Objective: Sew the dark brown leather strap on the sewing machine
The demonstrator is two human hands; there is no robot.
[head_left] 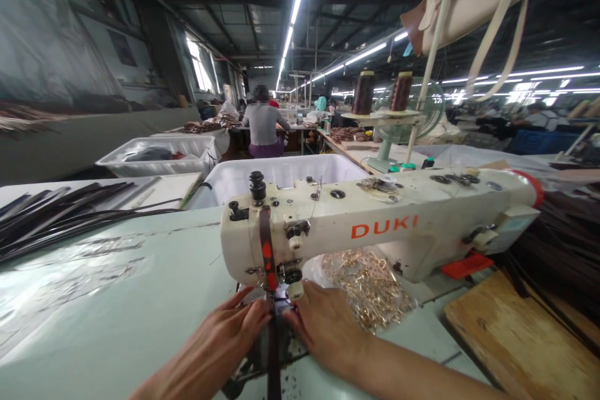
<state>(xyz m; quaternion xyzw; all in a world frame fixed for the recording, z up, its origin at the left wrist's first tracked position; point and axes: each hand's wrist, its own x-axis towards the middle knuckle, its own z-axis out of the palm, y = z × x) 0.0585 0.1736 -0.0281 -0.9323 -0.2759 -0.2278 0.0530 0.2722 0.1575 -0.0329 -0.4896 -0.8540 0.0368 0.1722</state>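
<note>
- Head view: a pale green work table (117, 312) fills the lower left, bare in front, with a bundle of dark straps (56, 215) lying at its far left edge.
- A cream sewing machine (375, 225) marked DUKI stands across the middle, its head end toward the person and its needle area just above the two hands.
- White plastic bins (281, 178) sit behind the machine; farther back another person (264, 128) sits at a bench, facing away.
- A heap of gold-coloured metal fittings (370, 287) lies under the machine arm, just beside the right hand.
- The right hand (328, 325) lies flat, fingers together, fingertips pressing on the dark strap (274, 350) at the presser foot.
- The left hand (225, 337) mirrors it from the other side, fingers extended and close together, tips touching the strap's left edge.
- The strap runs from under the needle straight toward the person, between the two hands and off the bottom of the frame.
- Judged from this, stitching looks to be under way near one end of the strap: most of its visible length lies on the near side of the needle, and whether that part is already sewn cannot be told.
</note>
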